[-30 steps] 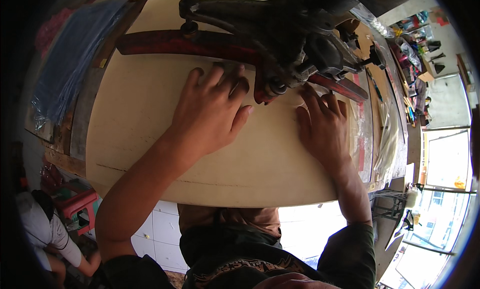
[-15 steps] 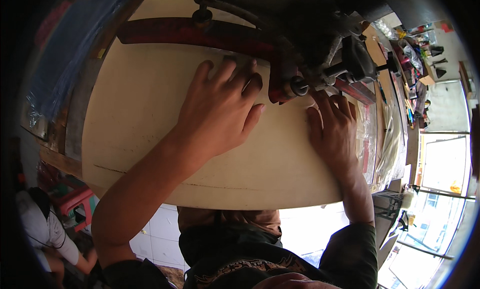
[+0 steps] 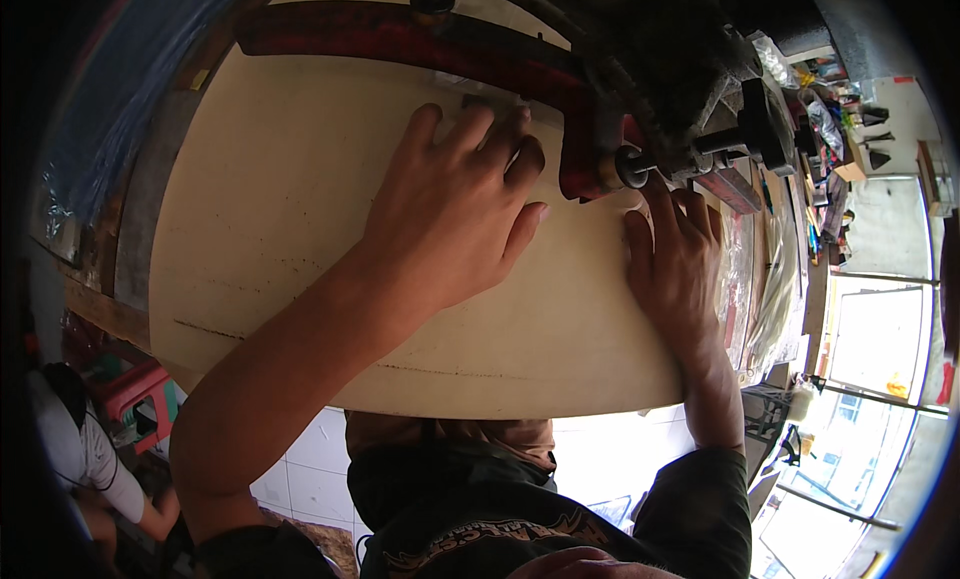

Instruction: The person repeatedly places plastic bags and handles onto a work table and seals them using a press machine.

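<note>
I see the table (image 3: 280,239), a broad pale curved top, filling most of the view, with both hands pressed flat on it beneath the machine (image 3: 660,69), a dark head on a red arm that crosses the upper edge. A thin clear sheet (image 3: 470,84) lies under the fingers at the red arm; it is hard to make out, and I cannot tell how far it reaches or whether any seam or cut has been made in it. As I judge it, the work is mid-pass: the sheet sits at the machine's foot and both hands guide it, with nothing finished visible on the table.

My left hand (image 3: 450,214) lies spread wide, palm down, fingers fanned toward the red arm and holding nothing, only pinning the sheet. My right hand (image 3: 680,264) is flat too, fingers closer together, its tips just beside the machine's round knob (image 3: 628,166). Clear plastic (image 3: 770,279) is heaped at the table's right edge. Another person crouches at lower left by a red stool (image 3: 135,394).

Against the earlier frames, the view has tipped downward: the machine sits higher and further right, and less of it shows. Both hands have kept their flat pose, with the right fingertips now closer under the knob.
</note>
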Motion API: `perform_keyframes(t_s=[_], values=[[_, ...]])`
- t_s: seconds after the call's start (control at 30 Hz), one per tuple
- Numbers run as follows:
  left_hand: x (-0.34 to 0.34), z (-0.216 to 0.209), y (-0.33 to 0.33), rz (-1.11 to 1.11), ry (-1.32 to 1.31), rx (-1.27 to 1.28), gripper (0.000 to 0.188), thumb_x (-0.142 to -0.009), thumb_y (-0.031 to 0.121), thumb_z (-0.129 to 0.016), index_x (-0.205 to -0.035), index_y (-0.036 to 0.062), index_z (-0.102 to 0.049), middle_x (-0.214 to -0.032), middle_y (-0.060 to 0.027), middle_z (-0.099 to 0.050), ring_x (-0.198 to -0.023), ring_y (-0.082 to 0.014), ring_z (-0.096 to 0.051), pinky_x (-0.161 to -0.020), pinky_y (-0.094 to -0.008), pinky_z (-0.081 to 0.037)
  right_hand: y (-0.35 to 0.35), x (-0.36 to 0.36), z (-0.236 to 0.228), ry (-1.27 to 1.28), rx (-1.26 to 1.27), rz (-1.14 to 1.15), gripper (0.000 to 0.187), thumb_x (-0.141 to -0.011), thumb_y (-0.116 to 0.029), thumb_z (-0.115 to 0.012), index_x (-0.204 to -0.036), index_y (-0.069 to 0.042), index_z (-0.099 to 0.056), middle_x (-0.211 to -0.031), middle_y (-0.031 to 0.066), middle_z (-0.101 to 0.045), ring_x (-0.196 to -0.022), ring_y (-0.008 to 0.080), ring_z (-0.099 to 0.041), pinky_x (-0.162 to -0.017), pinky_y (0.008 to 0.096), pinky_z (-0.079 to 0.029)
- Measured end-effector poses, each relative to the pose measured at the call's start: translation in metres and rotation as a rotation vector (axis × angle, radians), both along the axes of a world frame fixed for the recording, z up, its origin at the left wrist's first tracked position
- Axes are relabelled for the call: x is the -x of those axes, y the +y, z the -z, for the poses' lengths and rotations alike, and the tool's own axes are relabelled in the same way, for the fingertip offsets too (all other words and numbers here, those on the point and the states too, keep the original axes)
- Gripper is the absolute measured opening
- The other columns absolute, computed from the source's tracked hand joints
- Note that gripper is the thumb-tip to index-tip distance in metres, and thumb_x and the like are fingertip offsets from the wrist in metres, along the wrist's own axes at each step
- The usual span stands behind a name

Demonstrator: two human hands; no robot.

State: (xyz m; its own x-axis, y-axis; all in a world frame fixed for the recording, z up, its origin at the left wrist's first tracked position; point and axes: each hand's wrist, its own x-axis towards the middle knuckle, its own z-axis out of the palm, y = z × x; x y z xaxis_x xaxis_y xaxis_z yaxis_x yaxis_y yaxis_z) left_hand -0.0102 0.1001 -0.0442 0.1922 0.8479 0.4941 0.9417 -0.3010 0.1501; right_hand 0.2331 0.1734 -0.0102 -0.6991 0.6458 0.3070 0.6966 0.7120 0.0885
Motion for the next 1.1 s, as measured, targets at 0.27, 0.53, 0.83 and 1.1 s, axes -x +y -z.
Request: perform_keyframes(t_s=[0.27,0.53,0.83,1.1], values=[[-0.0009,0.0007,-0.0001,0.0,0.0,0.008,0.04,-0.088,0.031,-0.068,-0.115,0.0011,-0.064,-0.134,-0.0136,-0.061,-0.113,-0.0267,-0.053,-0.093,-0.0438,-0.042,-0.0011,-0.0001,0.0011,-0.001,-0.003,0.022,0.038,-0.09,-0.013,-0.064,-0.127,-0.005,-0.059,-0.125,0.0117,-0.069,-0.103,0.0308,-0.061,-0.093,0.0435,-0.042],[-0.001,0.0,-0.0004,-0.003,0.005,0.019,0.041,-0.088,0.031,-0.068,-0.116,0.0013,-0.064,-0.134,-0.0137,-0.061,-0.115,-0.0272,-0.053,-0.094,-0.0442,-0.042,0.0001,-0.0006,-0.0021,-0.007,0.003,-0.002,0.037,-0.089,-0.014,-0.065,-0.125,-0.005,-0.06,-0.124,0.0114,-0.069,-0.103,0.0302,-0.062,-0.094,0.0439,-0.043],[-0.0011,0.0,-0.0005,-0.005,0.008,0.03,0.041,-0.089,0.032,-0.068,-0.117,0.0015,-0.063,-0.135,-0.0132,-0.061,-0.116,-0.027,-0.053,-0.094,-0.044,-0.042,0.0004,-0.0007,-0.0024,-0.014,0.012,0.005,0.036,-0.089,-0.014,-0.066,-0.123,-0.005,-0.06,-0.123,0.0113,-0.069,-0.104,0.0303,-0.062,-0.094,0.0444,-0.043],[-0.0008,0.0001,-0.0006,-0.003,0.008,0.026,0.041,-0.089,0.032,-0.068,-0.116,0.0016,-0.064,-0.134,-0.0132,-0.061,-0.114,-0.0265,-0.053,-0.094,-0.0438,-0.042,-0.0001,-0.0004,-0.0029,-0.02,0.02,0.017,0.035,-0.089,-0.014,-0.066,-0.122,-0.005,-0.061,-0.123,0.0116,-0.069,-0.104,0.0305,-0.062,-0.095,0.0447,-0.044]])
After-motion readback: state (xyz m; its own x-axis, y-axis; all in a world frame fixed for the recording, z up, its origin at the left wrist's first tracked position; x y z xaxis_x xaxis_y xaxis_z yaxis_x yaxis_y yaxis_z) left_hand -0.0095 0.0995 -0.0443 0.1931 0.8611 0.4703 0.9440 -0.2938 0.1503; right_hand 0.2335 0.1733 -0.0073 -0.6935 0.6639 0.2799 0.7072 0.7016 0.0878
